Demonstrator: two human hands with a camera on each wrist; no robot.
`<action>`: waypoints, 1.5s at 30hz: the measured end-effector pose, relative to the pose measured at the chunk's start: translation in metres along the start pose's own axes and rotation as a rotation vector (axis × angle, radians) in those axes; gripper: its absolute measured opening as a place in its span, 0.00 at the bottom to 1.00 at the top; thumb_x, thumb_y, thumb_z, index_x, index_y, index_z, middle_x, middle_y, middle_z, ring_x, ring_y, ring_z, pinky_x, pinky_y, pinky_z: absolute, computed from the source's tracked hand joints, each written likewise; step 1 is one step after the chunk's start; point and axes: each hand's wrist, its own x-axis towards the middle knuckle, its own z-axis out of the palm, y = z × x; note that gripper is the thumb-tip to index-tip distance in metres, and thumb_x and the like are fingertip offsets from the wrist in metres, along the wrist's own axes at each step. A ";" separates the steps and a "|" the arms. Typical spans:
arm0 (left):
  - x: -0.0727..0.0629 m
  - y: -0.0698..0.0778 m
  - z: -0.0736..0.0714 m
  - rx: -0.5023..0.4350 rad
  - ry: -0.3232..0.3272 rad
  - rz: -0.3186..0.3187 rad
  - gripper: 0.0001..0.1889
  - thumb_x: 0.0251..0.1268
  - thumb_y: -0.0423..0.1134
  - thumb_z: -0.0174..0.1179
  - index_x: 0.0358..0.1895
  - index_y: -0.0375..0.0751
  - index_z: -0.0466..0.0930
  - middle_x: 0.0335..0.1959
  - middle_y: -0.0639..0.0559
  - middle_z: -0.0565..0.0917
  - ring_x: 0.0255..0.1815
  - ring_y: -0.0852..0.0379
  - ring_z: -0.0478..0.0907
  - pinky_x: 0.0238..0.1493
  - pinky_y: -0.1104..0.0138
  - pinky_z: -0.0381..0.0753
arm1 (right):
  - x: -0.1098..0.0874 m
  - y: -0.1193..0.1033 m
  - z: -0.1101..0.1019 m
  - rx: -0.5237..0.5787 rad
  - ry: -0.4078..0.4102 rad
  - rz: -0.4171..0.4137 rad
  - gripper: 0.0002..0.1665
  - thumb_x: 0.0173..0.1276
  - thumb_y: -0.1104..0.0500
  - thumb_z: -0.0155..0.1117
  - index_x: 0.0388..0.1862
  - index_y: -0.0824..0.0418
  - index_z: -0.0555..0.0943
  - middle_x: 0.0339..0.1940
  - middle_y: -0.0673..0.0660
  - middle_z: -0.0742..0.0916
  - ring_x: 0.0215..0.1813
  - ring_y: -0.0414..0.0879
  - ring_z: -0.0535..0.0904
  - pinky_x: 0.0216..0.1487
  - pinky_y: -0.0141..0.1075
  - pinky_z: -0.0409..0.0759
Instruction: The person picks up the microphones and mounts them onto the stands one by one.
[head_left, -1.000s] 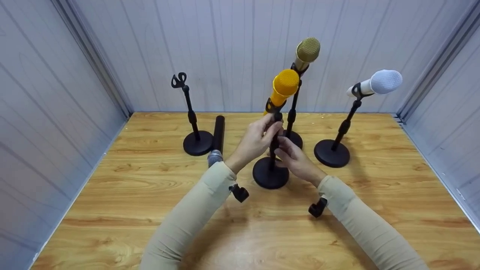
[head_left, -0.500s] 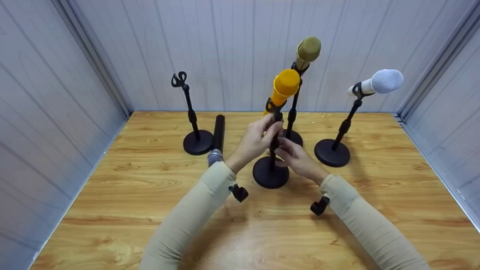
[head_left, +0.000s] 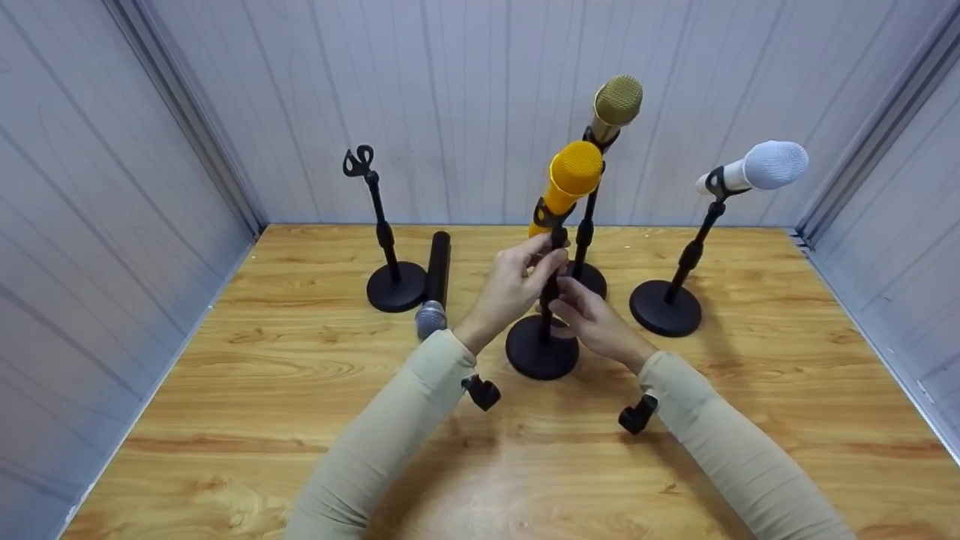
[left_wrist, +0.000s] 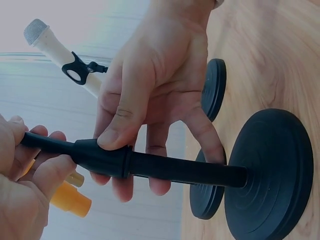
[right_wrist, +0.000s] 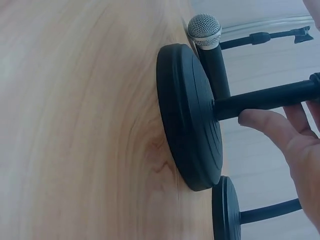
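A yellow microphone (head_left: 575, 171) sits tilted in the clip of a black desk stand, whose round base (head_left: 541, 358) rests on the table. My left hand (head_left: 510, 285) pinches the thin upper pole just below the clip. Lower down, my right hand (head_left: 600, 324) holds the same stand. In the left wrist view, the right thumb lies on the thick black collar (left_wrist: 102, 157), with fingers behind the pole. The right wrist view shows a finger touching the lower pole (right_wrist: 265, 97) above the base.
Behind stands a gold microphone (head_left: 618, 101) on its stand; a white microphone (head_left: 772, 165) in a stand is at right. At left, a stand with a bare clip (head_left: 358, 160) has a black microphone with a silver head (head_left: 430, 319) lying beside its base. Pale panels enclose the wooden table (head_left: 262, 390).
Very little differs. My left fingers have shifted slightly on the upper pole, and the yellow microphone appears marginally further right. The right hand keeps its place.
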 end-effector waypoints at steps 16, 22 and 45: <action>-0.002 -0.002 0.000 0.014 -0.011 0.004 0.10 0.79 0.40 0.56 0.48 0.38 0.83 0.37 0.44 0.86 0.37 0.56 0.83 0.40 0.64 0.83 | -0.002 0.002 0.004 -0.021 0.008 0.014 0.29 0.84 0.53 0.48 0.77 0.63 0.60 0.62 0.66 0.75 0.66 0.57 0.75 0.58 0.54 0.80; -0.002 -0.002 0.001 0.006 -0.009 0.005 0.11 0.79 0.40 0.56 0.50 0.37 0.83 0.38 0.42 0.87 0.39 0.56 0.84 0.43 0.65 0.82 | -0.003 0.004 0.004 -0.007 0.010 0.003 0.28 0.84 0.53 0.49 0.75 0.63 0.61 0.61 0.68 0.75 0.65 0.56 0.75 0.58 0.54 0.80; 0.000 0.004 -0.017 -0.218 -0.242 -0.254 0.12 0.79 0.38 0.55 0.54 0.35 0.80 0.47 0.43 0.84 0.47 0.49 0.79 0.50 0.63 0.77 | 0.001 0.005 0.003 0.017 0.004 0.016 0.31 0.84 0.54 0.48 0.78 0.64 0.56 0.66 0.68 0.73 0.70 0.60 0.70 0.60 0.54 0.78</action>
